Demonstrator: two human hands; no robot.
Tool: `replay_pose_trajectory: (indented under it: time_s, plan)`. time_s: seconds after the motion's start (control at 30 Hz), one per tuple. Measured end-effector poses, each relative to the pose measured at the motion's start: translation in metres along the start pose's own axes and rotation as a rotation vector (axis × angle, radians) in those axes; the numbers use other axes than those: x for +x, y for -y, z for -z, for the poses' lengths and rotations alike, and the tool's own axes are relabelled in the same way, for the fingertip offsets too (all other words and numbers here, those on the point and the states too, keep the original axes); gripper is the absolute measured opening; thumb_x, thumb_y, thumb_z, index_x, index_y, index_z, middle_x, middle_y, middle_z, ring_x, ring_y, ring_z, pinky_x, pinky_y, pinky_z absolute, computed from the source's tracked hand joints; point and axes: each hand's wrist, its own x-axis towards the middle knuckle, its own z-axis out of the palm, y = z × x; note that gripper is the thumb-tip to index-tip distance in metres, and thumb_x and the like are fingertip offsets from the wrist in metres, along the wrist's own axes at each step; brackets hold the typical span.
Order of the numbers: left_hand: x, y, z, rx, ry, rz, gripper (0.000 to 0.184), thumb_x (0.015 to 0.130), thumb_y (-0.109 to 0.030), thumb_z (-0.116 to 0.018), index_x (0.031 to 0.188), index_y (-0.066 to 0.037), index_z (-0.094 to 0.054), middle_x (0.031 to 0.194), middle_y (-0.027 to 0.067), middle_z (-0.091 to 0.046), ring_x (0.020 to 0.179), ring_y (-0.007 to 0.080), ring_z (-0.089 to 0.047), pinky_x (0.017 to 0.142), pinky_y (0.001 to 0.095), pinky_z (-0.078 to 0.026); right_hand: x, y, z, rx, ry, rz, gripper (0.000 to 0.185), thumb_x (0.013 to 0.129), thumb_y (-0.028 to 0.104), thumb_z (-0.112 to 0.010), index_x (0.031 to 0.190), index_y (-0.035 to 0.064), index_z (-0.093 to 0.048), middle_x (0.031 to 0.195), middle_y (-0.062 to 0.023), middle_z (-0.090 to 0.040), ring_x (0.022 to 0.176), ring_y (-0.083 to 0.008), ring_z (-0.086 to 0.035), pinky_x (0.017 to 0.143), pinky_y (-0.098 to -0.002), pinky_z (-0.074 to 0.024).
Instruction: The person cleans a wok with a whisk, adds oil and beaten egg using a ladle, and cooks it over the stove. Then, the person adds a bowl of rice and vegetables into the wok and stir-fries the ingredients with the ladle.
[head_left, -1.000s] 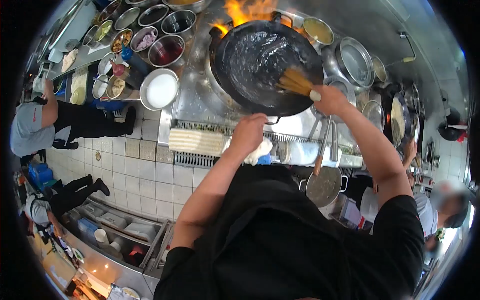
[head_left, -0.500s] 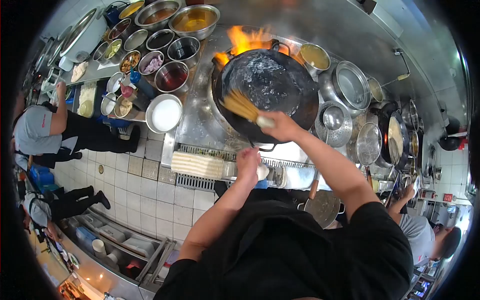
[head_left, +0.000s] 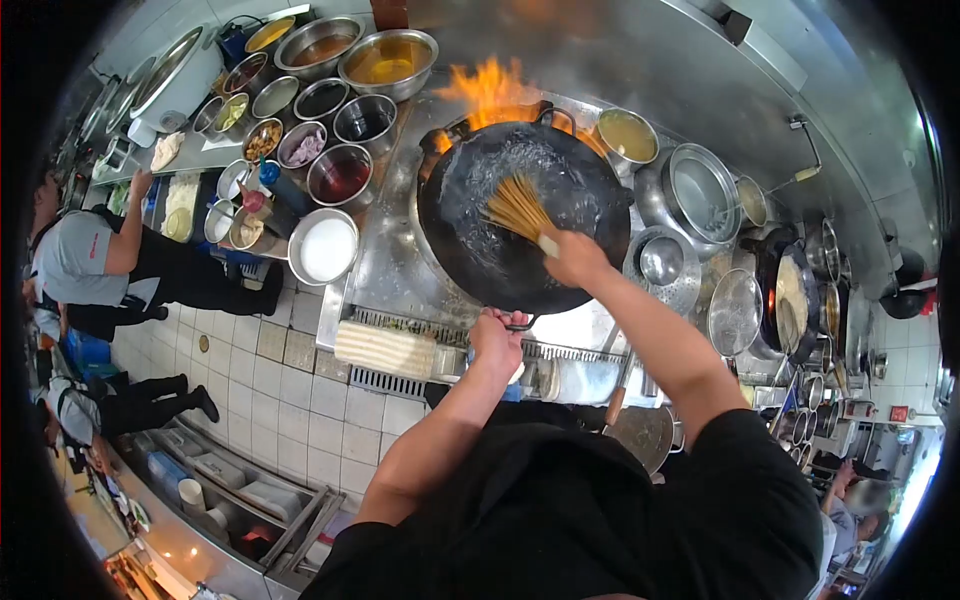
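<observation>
A large black wok [head_left: 585,200] sits on the stove with shiny liquid inside, and flames [head_left: 492,88] rise behind its far rim. My right hand [head_left: 577,259] is closed around the handle end of a bamboo brush [head_left: 517,207], whose splayed bristles lie over the wok's inner surface. At the wok's near edge my left hand [head_left: 495,338] grips the small loop handle [head_left: 521,323]; part of a white cloth shows beside it. Just below is a folded striped towel [head_left: 385,347].
Bowls of sauces and a bowl of white powder [head_left: 328,245] stand at left. To the right are a perforated ladle [head_left: 662,262], a strainer [head_left: 735,312] and a second wok [head_left: 790,295]. Co-workers [head_left: 80,258] stand at left; another person [head_left: 848,525] is at lower right.
The brush in my right hand has swept left across the wok, then slightly back right and away from me. My left hand stays at the near handle. The camera view has shifted.
</observation>
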Motion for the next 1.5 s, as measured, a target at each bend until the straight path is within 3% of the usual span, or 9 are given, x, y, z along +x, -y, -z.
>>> replay_pose_trajectory:
  time_s: [0.17,0.33,0.53,0.67,0.87,1.0,1.27,1.33,1.5]
  plan:
    - [-0.001,0.002,-0.007,-0.023,-0.014,-0.038,0.024,0.097,-0.012,-0.038,0.072,-0.011,-0.041,0.064,0.0031,-0.041,0.06,0.0185,-0.042,0.065,0.0358,-0.046,-0.008,-0.031,0.034,-0.074,0.093,0.047,0.048,0.078,0.019,-0.06,0.126,0.0163,-0.058,0.107,-0.0189,-0.067,0.101,-0.0363,-0.064,0.09,-0.0456,-0.0498]
    - [0.006,0.003,-0.012,0.037,-0.034,-0.129,0.025,0.097,-0.013,-0.036,0.073,-0.012,-0.041,0.063,0.0027,-0.04,0.058,0.0174,-0.039,0.062,0.0352,-0.044,0.069,0.019,-0.004,0.126,-0.138,-0.006,0.049,0.073,0.024,-0.065,0.12,0.0097,-0.06,0.106,-0.022,-0.066,0.101,-0.0377,-0.064,0.09,-0.0434,-0.0504]
    - [0.011,0.005,-0.014,-0.004,-0.127,-0.107,0.027,0.098,-0.018,-0.034,0.071,-0.015,-0.037,0.062,-0.001,-0.034,0.052,0.0132,-0.032,0.054,0.0327,-0.039,-0.034,0.008,-0.001,0.181,0.13,0.19,0.052,0.074,0.027,-0.066,0.126,0.0219,-0.06,0.108,-0.0182,-0.067,0.103,-0.0358,-0.063,0.09,-0.0438,-0.0502]
    - [0.013,0.007,-0.009,0.003,-0.08,-0.141,0.025,0.098,-0.024,-0.039,0.076,-0.012,-0.039,0.06,0.0012,-0.035,0.051,0.0149,-0.037,0.05,0.0323,-0.04,-0.067,-0.056,0.054,0.004,0.144,-0.023,0.052,0.076,0.025,-0.065,0.127,0.0241,-0.059,0.107,-0.0157,-0.067,0.101,-0.0341,-0.064,0.088,-0.0433,-0.0507]
    - [0.012,0.015,-0.008,0.103,-0.114,-0.204,0.026,0.096,-0.025,-0.038,0.072,-0.013,-0.04,0.06,0.0028,-0.038,0.049,0.0163,-0.04,0.045,0.0316,-0.037,0.038,-0.072,0.066,-0.112,-0.154,-0.028,0.047,0.075,0.025,-0.066,0.122,0.0214,-0.06,0.105,-0.0192,-0.067,0.101,-0.0361,-0.063,0.089,-0.0452,-0.0506]
    - [0.016,0.013,-0.01,0.096,-0.11,-0.241,0.028,0.097,-0.025,-0.037,0.077,-0.008,-0.045,0.061,0.0046,-0.042,0.048,0.0169,-0.042,0.042,0.0296,-0.035,0.083,0.006,0.001,0.292,-0.264,-0.019,0.056,0.075,0.029,-0.068,0.129,0.0186,-0.058,0.11,-0.019,-0.067,0.104,-0.0362,-0.063,0.089,-0.0451,-0.0507]
    - [-0.013,-0.025,0.005,0.301,0.044,-0.396,0.025,0.097,-0.015,-0.033,0.077,-0.008,-0.047,0.059,0.0026,-0.042,0.047,0.0144,-0.039,0.045,0.0292,-0.036,0.042,0.035,0.011,0.789,-0.049,-0.003,0.062,0.077,0.021,-0.071,0.137,0.0172,-0.054,0.084,-0.0091,-0.069,0.052,-0.0141,-0.059,0.054,-0.0308,-0.0495]
    - [-0.022,-0.032,0.011,0.315,0.1,-0.4,0.02,0.094,-0.007,-0.036,0.077,-0.009,-0.047,0.061,0.0013,-0.042,0.048,0.0128,-0.037,0.046,0.029,-0.036,0.025,0.043,0.04,0.715,-0.038,-0.034,0.061,0.078,0.02,-0.071,0.136,0.0153,-0.054,0.083,-0.0068,-0.068,0.05,-0.0133,-0.055,0.051,-0.0298,-0.0471]
    - [-0.032,-0.028,0.025,0.436,0.09,-0.497,0.032,0.102,-0.021,-0.034,0.073,-0.01,-0.041,0.057,0.0014,-0.038,0.047,0.0137,-0.037,0.046,0.031,-0.037,0.028,0.037,0.052,0.8,-0.152,0.117,0.058,0.078,0.017,-0.071,0.134,0.0135,-0.056,0.094,-0.0086,-0.067,0.063,-0.0122,-0.057,0.051,-0.0284,-0.0462]
